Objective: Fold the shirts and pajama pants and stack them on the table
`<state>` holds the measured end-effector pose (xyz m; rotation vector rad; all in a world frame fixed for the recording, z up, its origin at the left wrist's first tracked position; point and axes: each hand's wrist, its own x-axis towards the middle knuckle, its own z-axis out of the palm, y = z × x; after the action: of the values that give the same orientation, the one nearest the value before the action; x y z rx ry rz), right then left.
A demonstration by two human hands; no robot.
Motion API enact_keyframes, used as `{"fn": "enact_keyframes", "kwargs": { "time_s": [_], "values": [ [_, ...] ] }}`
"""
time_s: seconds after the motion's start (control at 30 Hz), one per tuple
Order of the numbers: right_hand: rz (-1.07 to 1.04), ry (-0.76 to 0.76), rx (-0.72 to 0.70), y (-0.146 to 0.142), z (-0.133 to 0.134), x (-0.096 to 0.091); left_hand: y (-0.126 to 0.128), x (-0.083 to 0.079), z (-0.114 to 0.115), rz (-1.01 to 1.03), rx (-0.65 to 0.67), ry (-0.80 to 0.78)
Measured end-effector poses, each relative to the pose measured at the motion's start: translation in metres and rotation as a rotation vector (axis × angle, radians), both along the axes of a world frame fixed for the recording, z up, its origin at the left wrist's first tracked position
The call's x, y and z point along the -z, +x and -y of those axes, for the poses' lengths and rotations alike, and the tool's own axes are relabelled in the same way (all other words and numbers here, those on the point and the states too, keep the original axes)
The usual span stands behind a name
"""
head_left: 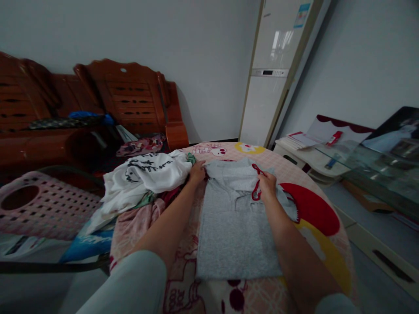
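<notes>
A grey garment (238, 235) with red trim or cord lies flat on a round table under a patterned cloth (262, 155). At its upper left corner, my left hand (197, 172) has its fingers closed on the edge. My right hand (267, 185) pinches the garment's upper right part, where a curved red strip (256, 192) shows beside the fingers. Some of the garment's right side is hidden under my right forearm. Left of my left arm is a heap of clothes, with a white printed shirt (157, 172) on top and a pink cloth (139, 222) below.
A pink woven basket (65, 205) stands at the left, near a wooden sofa (131, 96). Behind the table rises a tall white air conditioner (266, 96). On the right is a cabinet with a glass shelf (376, 170), holding papers and a picture.
</notes>
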<state>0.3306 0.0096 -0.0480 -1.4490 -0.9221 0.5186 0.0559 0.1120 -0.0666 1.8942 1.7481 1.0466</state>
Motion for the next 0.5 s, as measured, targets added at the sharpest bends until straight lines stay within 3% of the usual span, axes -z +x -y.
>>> {"fn": "enact_keyframes", "kwargs": {
  "time_s": [0.27,0.4,0.5],
  "values": [
    [-0.056,-0.053,-0.011,0.004,-0.004,0.006,-0.007,-0.021,-0.020,-0.384,0.102,-0.157],
    [-0.081,-0.046,-0.036,0.005,-0.005,0.008,-0.006,-0.034,-0.023,-0.575,0.136,-0.137],
    [-0.079,0.022,-0.054,0.006,-0.005,0.003,-0.001,-0.054,-0.024,-0.643,0.087,-0.063]
  ]
}}
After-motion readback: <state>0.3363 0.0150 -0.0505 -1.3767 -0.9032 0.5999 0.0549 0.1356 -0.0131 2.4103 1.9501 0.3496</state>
